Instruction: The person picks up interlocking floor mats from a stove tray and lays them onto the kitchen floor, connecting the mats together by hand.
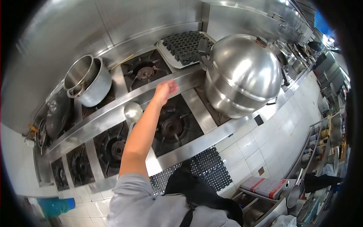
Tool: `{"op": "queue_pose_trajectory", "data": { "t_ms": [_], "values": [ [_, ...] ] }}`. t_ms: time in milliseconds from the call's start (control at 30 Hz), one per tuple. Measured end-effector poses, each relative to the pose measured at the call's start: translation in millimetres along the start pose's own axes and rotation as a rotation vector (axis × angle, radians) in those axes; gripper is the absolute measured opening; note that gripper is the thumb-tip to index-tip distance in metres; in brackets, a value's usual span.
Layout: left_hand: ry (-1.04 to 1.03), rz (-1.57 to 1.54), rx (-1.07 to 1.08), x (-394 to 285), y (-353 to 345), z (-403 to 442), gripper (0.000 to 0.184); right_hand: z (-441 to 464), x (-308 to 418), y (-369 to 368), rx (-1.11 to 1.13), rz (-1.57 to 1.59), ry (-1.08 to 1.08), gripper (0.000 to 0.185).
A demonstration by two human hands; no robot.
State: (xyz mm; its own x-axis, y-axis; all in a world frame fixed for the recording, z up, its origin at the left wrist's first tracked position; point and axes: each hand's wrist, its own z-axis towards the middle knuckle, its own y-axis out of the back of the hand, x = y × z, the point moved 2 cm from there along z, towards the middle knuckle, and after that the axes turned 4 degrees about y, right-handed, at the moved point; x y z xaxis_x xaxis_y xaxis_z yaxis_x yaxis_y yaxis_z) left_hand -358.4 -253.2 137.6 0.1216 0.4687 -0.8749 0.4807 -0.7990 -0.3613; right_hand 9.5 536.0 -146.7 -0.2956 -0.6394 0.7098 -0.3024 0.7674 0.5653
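My left hand (165, 92) is stretched out over the raised metal ledge of the stove, between a back burner (145, 72) and a front burner (172, 126). Its fingers are curled in, and whatever they may hold is hidden. Left of my forearm lies a metal ladle (133, 111), bowl on the ledge, its handle partly behind my arm. A large domed steamer pot (242, 75) with a lid stands to the right of the hand, apart from it. My right hand is out of view.
Two nested pots (92, 85) stand at the back left, near a dark wok (58, 111). Behind the hand is a tray (170, 60) with black grating pieces. A perforated black mat (210, 168) lies on the tiled floor. A red-striped tin (264, 187) sits at lower right.
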Motion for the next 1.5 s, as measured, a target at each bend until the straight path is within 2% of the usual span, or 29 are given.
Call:
{"op": "queue_pose_trajectory", "data": {
  "t_ms": [33, 67, 100, 167, 233, 333, 367, 433, 467, 600, 667, 700, 733, 800, 867, 933, 967, 1033, 1100, 1167, 1267, 1500],
  "values": [
    [0.007, -0.005, 0.016, -9.3, -5.7, 35.4, 0.032, -6.5, -22.4, -1.3, -0.023, -0.062, 0.150, 0.019],
    [0.030, -0.067, -0.057, -16.9, -8.2, 69.1, 0.032, -11.3, -41.0, -1.9, -0.050, -0.111, 0.303, 0.021],
    [0.053, -0.129, -0.135, -26.1, -9.5, 100.0, 0.031, -23.1, -33.8, 4.3, -0.047, 0.048, -0.024, 0.021],
    [-0.113, 0.262, -0.336, -51.1, 0.7, 145.0, 0.033, -57.0, -19.3, 9.3, -0.049, 0.377, -0.693, 0.029],
    [-0.143, 0.637, -0.545, -66.8, 18.6, 184.2, 0.033, -67.6, -1.8, 1.2, -0.096, 0.432, -0.714, 0.028],
    [0.001, 0.918, -0.513, -79.7, 23.6, 214.2, 0.031, -59.4, 32.3, -26.9, -0.191, 0.547, -0.707, 0.026],
    [0.001, 0.921, -0.502, -79.5, 22.0, 225.6, 0.031, -50.0, 54.8, -30.4, -0.193, 0.503, -0.704, 0.026],
    [0.154, 0.820, -0.451, -70.2, 24.8, 248.4, 0.032, -32.7, 94.9, -31.8, -0.189, 0.401, -0.674, 0.025],
    [0.108, 0.671, -0.458, -47.5, 39.5, 283.3, 0.031, -25.1, 112.1, -30.1, -0.184, 0.357, -0.648, 0.025],
    [0.122, 0.895, -0.382, -54.4, 43.1, 299.2, 0.027, 4.4, 191.5, -18.7, -0.158, 0.223, -0.531, 0.024],
    [0.050, 0.955, -0.344, -69.4, 41.0, 276.1, 0.022, 11.9, 219.1, -9.7, -0.160, 0.174, -0.478, 0.023],
    [0.003, 0.901, -0.419, -82.2, 33.7, 247.1, 0.017, 17.2, 227.1, -5.4, -0.157, 0.160, -0.453, 0.023],
    [-0.053, 0.797, -0.484, -77.0, 50.5, 245.8, 0.020, 23.2, 229.5, -2.3, -0.159, 0.146, -0.433, 0.023],
    [-0.047, 0.777, -0.509, -73.0, 83.0, 220.7, 0.023, 40.0, 231.7, 1.1, -0.165, 0.137, -0.436, 0.023],
    [-0.179, 0.678, -0.427, -52.6, 109.8, 179.3, 0.027, 55.4, 225.8, -1.0, -0.163, 0.151, -0.453, 0.023],
    [-0.119, 0.754, -0.468, -41.7, 107.3, 114.2, 0.034, 65.5, 218.2, 2.6, -0.113, 0.152, -0.452, 0.023],
    [-0.045, 0.759, -0.461, -36.6, 98.1, 78.0, 0.029, 72.6, 214.8, 6.5, -0.091, 0.145, -0.438, 0.023],
    [0.084, 0.471, -0.427, 3.9, 106.0, 35.8, 0.021, 85.0, 206.9, 10.9, -0.046, 0.144, -0.406, 0.023],
    [0.241, 0.172, -0.269, 32.1, 93.0, -11.0, 0.015, 96.7, 197.2, 15.3, -0.008, 0.146, -0.376, 0.024],
    [0.267, -0.048, -0.170, 59.7, 78.1, -45.2, 0.014, 105.4, 184.7, 23.0, 0.033, 0.146, -0.340, 0.024],
    [0.254, -0.164, -0.165, 106.5, 58.9, -87.3, 0.013, 118.6, 161.2, 38.5, 0.107, 0.132, -0.286, 0.025],
    [0.275, -0.248, -0.309, 202.9, -7.1, -174.0, 0.012, 149.6, 92.5, 92.1, 0.258, 0.086, -0.256, 0.027]
  ]
}}
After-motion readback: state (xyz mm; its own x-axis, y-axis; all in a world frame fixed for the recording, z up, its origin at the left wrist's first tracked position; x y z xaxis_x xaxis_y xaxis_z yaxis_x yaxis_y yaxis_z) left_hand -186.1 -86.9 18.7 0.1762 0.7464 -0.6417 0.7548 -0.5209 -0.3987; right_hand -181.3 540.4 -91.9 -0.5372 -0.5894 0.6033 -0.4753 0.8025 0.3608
